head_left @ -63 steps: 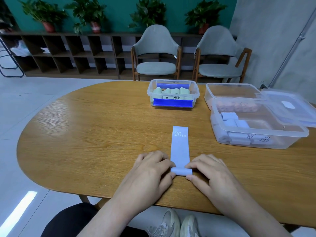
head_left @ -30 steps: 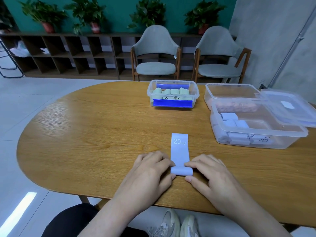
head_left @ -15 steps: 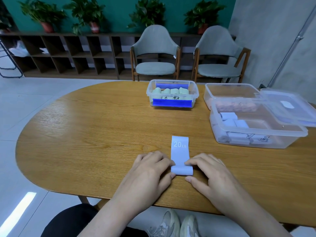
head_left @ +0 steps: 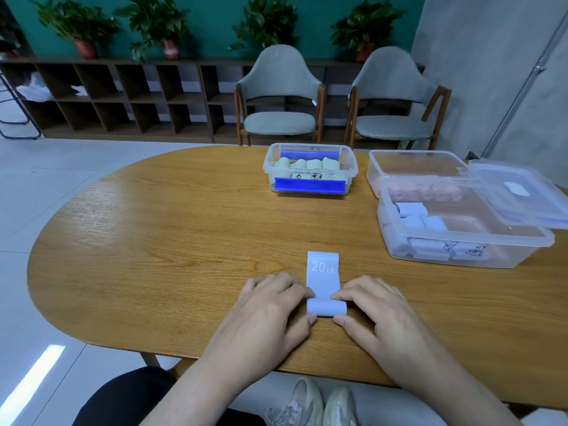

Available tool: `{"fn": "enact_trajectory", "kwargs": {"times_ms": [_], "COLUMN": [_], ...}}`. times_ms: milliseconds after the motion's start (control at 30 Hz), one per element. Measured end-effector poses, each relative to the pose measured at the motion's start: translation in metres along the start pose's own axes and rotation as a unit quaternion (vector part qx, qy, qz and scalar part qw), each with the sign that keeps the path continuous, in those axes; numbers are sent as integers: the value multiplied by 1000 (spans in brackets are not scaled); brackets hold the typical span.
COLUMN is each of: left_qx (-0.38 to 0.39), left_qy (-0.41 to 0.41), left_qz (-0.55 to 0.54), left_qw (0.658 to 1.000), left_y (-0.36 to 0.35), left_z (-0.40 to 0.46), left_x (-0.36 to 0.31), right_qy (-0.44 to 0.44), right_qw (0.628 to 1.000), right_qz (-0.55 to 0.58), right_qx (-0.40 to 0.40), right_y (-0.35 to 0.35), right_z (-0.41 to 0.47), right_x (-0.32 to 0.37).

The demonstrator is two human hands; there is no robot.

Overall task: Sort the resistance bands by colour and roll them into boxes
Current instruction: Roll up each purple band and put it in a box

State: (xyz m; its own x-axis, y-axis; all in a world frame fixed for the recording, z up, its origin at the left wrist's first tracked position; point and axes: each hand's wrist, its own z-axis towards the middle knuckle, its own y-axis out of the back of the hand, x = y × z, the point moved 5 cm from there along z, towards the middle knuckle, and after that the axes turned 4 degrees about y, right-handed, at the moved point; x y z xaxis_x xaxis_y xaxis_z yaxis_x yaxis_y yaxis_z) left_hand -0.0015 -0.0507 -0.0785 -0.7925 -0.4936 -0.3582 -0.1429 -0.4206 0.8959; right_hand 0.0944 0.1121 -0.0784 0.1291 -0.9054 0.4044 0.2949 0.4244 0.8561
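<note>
Near the worktop's [head_left: 153, 241] front edge lies a pale blue band [head_left: 323, 273] marked 20 LB, its near end rolled up. The left hand [head_left: 270, 305] and right hand [head_left: 378, 309] each pinch one end of the roll. Three clear boxes stand toward the far right corner.

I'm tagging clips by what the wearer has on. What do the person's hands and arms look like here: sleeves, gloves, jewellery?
Both the left hand and the right hand are bare, with no gloves, rings, watch or bracelet visible. The forearms are uncovered down to the frame's bottom edge, so no sleeves show. Nails look short and unpainted.
</note>
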Motion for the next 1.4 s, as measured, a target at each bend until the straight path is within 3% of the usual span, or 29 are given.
{"fn": "enact_trajectory", "kwargs": {"times_ms": [1400], "left_qx": [6], "left_qy": [4], "left_qz": [-15], "left_qw": [1000], "left_y": [0], "left_z": [2], "left_x": [1], "right_qy": [-11], "right_qw": [1000], "right_qz": [11], "right_qx": [-2], "right_y": [3], "right_z": [0], "right_x": [2]}}
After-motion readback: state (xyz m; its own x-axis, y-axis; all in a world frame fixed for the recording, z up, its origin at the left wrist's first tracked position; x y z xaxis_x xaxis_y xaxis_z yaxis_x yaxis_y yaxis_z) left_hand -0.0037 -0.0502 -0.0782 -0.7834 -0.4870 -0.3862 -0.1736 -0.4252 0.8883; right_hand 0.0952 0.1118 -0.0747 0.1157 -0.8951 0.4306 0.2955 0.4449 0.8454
